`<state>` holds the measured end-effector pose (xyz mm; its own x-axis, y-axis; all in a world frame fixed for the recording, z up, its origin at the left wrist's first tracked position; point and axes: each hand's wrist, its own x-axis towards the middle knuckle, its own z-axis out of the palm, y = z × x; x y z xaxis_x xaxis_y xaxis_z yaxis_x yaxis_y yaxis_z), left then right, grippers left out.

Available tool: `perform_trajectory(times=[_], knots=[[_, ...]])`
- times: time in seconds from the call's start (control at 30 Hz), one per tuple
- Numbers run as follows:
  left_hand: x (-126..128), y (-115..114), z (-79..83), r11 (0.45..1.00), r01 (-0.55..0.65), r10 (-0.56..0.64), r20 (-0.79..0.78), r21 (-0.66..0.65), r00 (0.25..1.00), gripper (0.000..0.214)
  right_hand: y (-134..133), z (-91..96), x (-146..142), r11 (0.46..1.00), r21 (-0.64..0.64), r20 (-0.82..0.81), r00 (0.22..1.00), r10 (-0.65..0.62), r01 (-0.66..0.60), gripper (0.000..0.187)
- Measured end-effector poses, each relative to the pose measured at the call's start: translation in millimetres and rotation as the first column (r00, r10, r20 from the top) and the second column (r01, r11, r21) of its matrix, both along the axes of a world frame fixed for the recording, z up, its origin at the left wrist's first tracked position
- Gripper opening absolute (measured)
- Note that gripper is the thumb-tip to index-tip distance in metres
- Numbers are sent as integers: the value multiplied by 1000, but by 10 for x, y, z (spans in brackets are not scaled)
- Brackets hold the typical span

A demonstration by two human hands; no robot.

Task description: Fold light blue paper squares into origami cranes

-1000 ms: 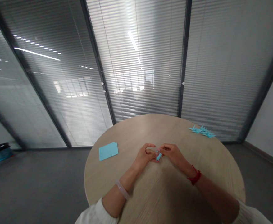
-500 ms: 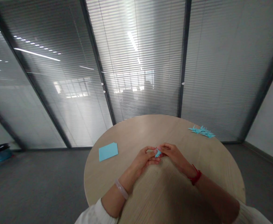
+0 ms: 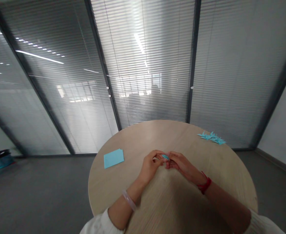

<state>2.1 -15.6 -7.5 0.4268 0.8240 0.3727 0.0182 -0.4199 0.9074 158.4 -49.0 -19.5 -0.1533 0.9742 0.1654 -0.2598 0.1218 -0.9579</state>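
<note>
A small piece of folded blue paper [image 3: 165,157] is pinched between my two hands above the middle of the round table. My left hand [image 3: 151,164] grips its left side, thumb and fingers closed on it. From the other side my right hand [image 3: 181,163] holds it with bent fingers. Most of the paper is hidden by the fingertips, so its full shape does not show. To the left lies a stack of blue paper sheets [image 3: 114,158]. A pile of pointed, folded blue paper pieces [image 3: 211,137] rests at the far right.
The round wooden table [image 3: 143,136] has its far edge close to a glass partition with blinds [image 3: 152,107]. On the floor at far left stand dark, blue and red items [image 3: 0,161], partly cut off. A white wall [image 3: 281,117] is on the right.
The folded paper has been turned and now shows as a narrower sliver. My left hand has rolled over, its fingers rising slightly; the right hand's fingers have shifted a little.
</note>
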Motion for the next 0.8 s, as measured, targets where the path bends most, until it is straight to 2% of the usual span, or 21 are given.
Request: perform_trajectory(times=[0.13, 0.27, 0.37, 0.5, 0.6, 0.8], knots=[[-21, 2, 21, 992, -104, 106, -28, 67, 994, 18, -18, 30, 2, 999, 45, 44, 999, -16, 14, 39], [-40, 29, 20, 971, -195, 198, -7, 140, 980, 16, -16, 77, 14, 990, 109, 164, 981, -108, 91, 41], [-42, 44, 18, 963, -222, 220, 31, 154, 975, 14, 12, 79, 31, 975, 181, 241, 955, -174, 131, 40], [-37, 39, 21, 966, -212, 210, 32, 147, 977, 14, 37, 53, 53, 950, 258, 311, 916, -255, 176, 35], [-33, 29, 28, 970, -205, 203, 33, 128, 979, 15, 29, 45, 57, 943, 281, 337, 902, -271, 178, 33], [-19, 14, 66, 996, -59, 65, 97, -59, 993, 17, -5, 44, 57, 917, 349, 420, 842, -338, 194, 33]])
